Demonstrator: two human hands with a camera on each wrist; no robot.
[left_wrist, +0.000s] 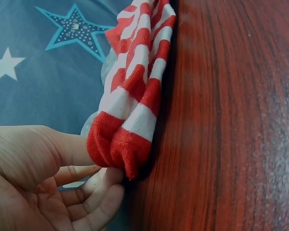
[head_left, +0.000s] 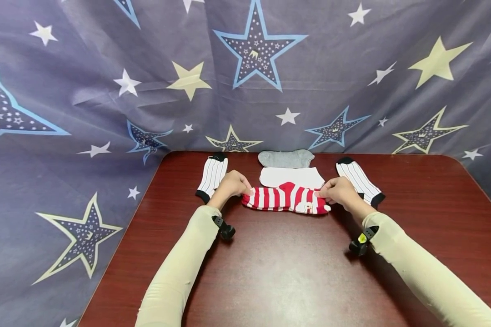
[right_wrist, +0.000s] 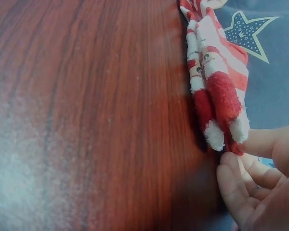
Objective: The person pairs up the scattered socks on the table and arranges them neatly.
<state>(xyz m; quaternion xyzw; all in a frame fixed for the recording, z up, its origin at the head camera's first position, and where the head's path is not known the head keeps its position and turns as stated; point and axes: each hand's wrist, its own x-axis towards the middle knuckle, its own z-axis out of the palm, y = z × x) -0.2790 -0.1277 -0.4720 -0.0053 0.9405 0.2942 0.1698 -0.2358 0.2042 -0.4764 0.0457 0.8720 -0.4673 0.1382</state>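
A pair of red-and-white striped socks (head_left: 286, 198), laid one on the other, is stretched sideways between both hands. My left hand (head_left: 234, 183) pinches the red end; in the left wrist view the thumb and fingers hold the two red tips (left_wrist: 120, 144) together. The other end, with a fuzzy red-and-white patch (right_wrist: 221, 96), is pinched by my right hand (head_left: 338, 190). Just behind lies a white sock (head_left: 290, 177), partly covered by the striped pair. Farther back is a grey sock (head_left: 286, 159).
A white sock with thin dark stripes (head_left: 213, 175) lies beyond my left hand. Similar striped socks (head_left: 360, 179) lie beside my right hand. The dark red wooden table (head_left: 278, 272) meets a star-patterned cloth (head_left: 147, 91) at its back edge.
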